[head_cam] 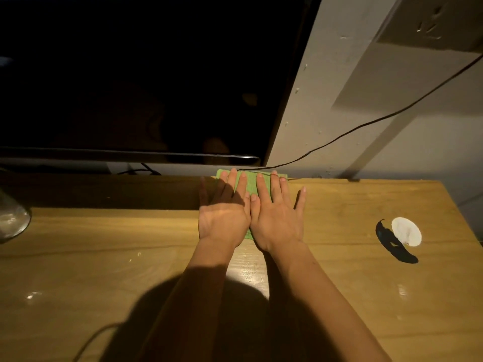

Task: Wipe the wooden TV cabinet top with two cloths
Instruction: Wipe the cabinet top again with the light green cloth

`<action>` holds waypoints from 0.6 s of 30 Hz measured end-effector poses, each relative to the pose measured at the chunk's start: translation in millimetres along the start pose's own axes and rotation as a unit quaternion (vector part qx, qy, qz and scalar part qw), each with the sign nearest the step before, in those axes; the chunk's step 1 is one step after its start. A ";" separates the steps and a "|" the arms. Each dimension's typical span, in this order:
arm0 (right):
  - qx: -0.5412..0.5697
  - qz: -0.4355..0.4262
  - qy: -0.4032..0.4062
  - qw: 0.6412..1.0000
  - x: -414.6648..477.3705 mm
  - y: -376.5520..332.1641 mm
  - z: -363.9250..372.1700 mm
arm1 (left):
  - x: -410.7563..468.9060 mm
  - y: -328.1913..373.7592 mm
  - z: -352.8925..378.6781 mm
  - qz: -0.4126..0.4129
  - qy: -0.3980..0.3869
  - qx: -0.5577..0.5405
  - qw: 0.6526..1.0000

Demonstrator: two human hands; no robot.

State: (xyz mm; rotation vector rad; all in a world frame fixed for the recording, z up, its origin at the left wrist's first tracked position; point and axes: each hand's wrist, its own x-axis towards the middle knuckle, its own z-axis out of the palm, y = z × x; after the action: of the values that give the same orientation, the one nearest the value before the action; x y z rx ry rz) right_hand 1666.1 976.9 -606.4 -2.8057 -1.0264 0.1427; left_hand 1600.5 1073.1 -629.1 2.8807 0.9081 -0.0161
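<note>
Green cloth (251,184) lies at the back edge of the wooden table (104,244), with left hand (224,212) and right hand (277,218) pressed flat and open on it, gripping nothing.

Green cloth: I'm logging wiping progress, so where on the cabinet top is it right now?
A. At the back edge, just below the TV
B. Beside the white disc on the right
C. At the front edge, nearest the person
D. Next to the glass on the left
A: the green cloth lies flat under the left hand and the right hand at the back edge of the cabinet top, just under the TV.
</note>
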 end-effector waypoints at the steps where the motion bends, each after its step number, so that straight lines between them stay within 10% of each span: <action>1: 0.000 -0.001 0.001 1.000 -2.0 -0.1 -0.7 | -2.9 0.6 -1.5 0.000 0.001 0.006 1.000; 18: 0.005 -0.007 -0.030 1.000 -195.9 25.0 -6.9 | -204.7 48.8 -16.1 -0.036 0.000 -0.034 0.999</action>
State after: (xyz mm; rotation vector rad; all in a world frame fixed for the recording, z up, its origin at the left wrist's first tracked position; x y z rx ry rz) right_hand 1533.7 830.4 -596.5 -2.8009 -1.0538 0.2325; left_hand 1460.2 918.5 -598.2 2.7837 0.9914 0.0074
